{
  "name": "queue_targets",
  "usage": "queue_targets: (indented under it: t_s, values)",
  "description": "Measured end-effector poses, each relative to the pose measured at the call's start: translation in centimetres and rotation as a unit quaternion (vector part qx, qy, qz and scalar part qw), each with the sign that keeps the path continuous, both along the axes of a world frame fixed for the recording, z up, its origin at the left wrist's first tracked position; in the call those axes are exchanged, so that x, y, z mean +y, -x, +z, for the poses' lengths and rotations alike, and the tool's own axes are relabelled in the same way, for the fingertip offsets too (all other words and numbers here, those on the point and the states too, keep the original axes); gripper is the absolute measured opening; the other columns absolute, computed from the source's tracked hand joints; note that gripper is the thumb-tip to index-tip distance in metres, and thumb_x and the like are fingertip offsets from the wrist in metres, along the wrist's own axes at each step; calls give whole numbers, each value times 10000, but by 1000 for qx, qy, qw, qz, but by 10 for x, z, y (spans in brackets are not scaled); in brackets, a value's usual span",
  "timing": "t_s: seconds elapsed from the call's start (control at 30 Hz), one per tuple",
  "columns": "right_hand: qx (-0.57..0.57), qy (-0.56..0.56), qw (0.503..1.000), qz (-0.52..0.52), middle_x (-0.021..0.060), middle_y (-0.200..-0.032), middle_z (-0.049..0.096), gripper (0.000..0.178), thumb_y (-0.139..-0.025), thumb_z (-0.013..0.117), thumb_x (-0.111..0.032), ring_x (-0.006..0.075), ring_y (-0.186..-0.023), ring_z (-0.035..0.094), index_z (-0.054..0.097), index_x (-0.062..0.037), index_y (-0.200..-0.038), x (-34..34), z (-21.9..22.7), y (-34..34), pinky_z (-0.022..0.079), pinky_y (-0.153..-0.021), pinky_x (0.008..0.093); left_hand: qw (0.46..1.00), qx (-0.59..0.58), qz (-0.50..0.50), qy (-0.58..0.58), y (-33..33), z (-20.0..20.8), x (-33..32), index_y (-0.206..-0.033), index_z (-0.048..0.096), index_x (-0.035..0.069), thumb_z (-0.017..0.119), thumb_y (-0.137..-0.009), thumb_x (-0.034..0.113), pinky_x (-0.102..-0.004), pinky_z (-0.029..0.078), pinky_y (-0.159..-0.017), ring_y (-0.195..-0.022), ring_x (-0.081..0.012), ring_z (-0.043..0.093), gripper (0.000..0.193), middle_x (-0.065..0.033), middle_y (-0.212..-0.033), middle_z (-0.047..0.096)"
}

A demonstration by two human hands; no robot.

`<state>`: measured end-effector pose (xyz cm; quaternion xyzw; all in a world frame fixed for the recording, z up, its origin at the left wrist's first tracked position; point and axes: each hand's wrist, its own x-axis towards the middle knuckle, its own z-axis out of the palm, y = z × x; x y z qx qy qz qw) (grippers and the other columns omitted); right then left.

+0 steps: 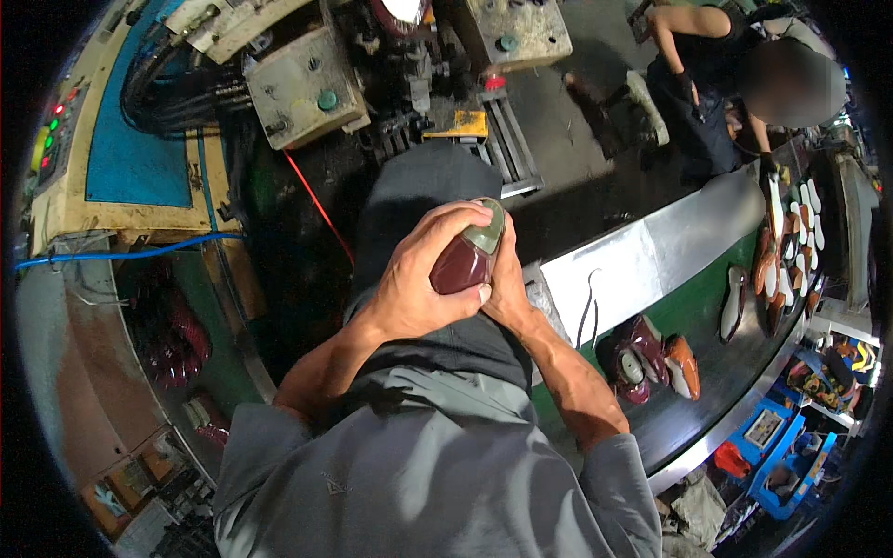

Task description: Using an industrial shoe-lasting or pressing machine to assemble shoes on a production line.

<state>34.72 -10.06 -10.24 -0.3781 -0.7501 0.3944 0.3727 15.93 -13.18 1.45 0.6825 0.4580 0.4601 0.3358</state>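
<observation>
Glossy Leather Look, Rough Metal, Matt Cloth

The dark red shoe (459, 270) has a smooth and very glossy surface, similar to polished leather; its green end (485, 232) is smooth also, with softer shine. The grey shirt (419, 465) is matt cloth with wrinkles. The pale sheet (633, 256) appears to be smooth, reflecting metal. The machine box (296, 98) looks like metal, rough and stained. The blue trays (813, 476) seem plastic.

Grey shirt (446, 465) w/ 2 short slvs (256, 456), sm. triangular mark (335, 485); dk grey trousers (423, 191).

Long bench (690, 279) carries maroon and brown shoes (682, 352)
</observation>
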Motion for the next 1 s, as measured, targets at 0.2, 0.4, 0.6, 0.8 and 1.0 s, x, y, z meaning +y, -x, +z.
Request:
queue_targets:
  t_s: [0.2, 0.4, 0.6, 0.8, 1.0]
  values:
    - [-55, 195, 976, 82, 334, -1542, 574, 1120, -882, 916, -286, 409, -1442, 600, 230, -49, -1734, 52, 80, -20, 497, -1193, 503, 964, -217, 60, 140, 33, -10, 75, -1575, 528, 59, 836, -966, 140, -351, 509, -1115, -1254, -175, 641, 687, -79, -1401, 665]
    - [-371, -100, 918, 94, 387, -1741, 142, 946, -838, 895, -251, 531, -1188, 538, 472, -383, -1674, -1, 80, -24, 548, -1048, 588, 867, -248, 165, 399, 36, -120, 111, -1483, 615, 105, 698, -1076, 322, -421, 593, -901, -1128, -199, 706, 468, -58, -1210, 743]
    - [-333, -34, 936, 108, 394, -1740, 158, 794, -867, 867, -231, 531, -1181, 574, 592, -341, -1604, 22, 57, -24, 545, -1040, 583, 957, 59, 204, 200, 53, -173, 131, -1353, 729, -7, 644, -1095, 289, -449, 544, -1060, -1237, -359, 722, 402, -224, -1303, 764]
    - [-268, -40, 962, -28, 396, -1738, 208, 652, -865, 875, -243, 528, -1346, 534, 723, -268, -1498, 78, 100, -28, 480, -1139, 564, 915, -217, 331, 74, 146, -82, 258, -1527, 590, 14, 679, -1100, 378, -436, 503, -1155, -1359, -274, 643, 568, -140, -1513, 662]
    - [-231, -189, 953, -47, 420, -1715, 241, 709, -877, 857, -233, 555, -1323, 539, 659, -301, -1554, 188, 159, 36, 501, -1111, 578, 877, -427, 127, 179, 190, -2, 350, -1730, 324, 130, 663, -1092, 273, -454, 508, -1164, -1402, -270, 588, 736, -109, -1594, 560]
